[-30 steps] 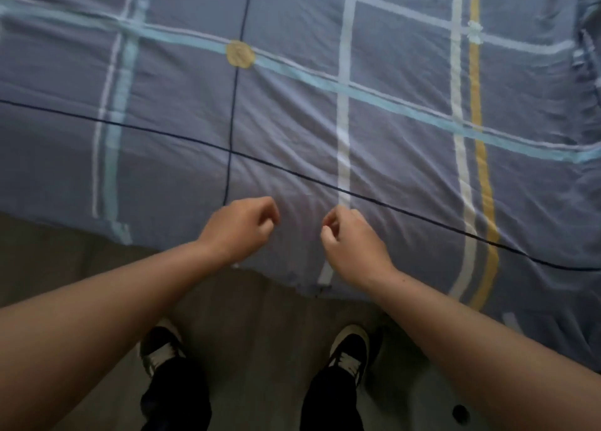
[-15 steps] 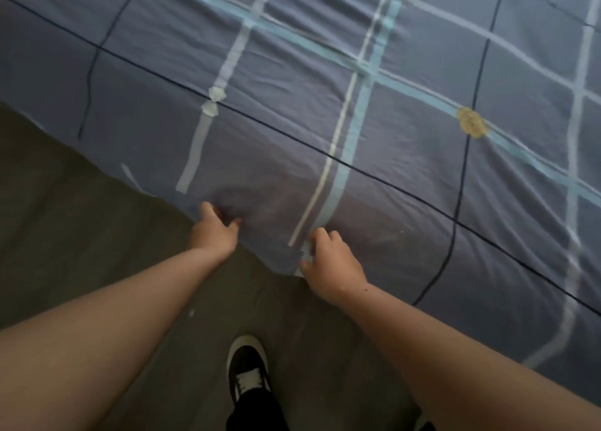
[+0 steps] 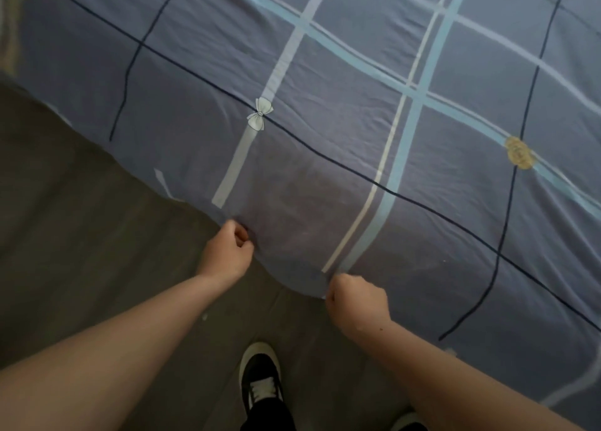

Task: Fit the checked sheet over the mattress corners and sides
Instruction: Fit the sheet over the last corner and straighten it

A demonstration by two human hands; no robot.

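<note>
Our left hand (image 3: pixel 226 255) curls its fingers (image 3: pixel 241 235) tight, pinching the hanging lower edge of the checked sheet (image 3: pixel 325 122), which lies spread flat ahead of us and drapes down the near side. Our right hand (image 3: pixel 357 304) grips the same edge further along, fingers closed on the fabric. Below the edge lies the grey floor (image 3: pixel 81 235), with one black shoe (image 3: pixel 260 378) between our arms.
</note>
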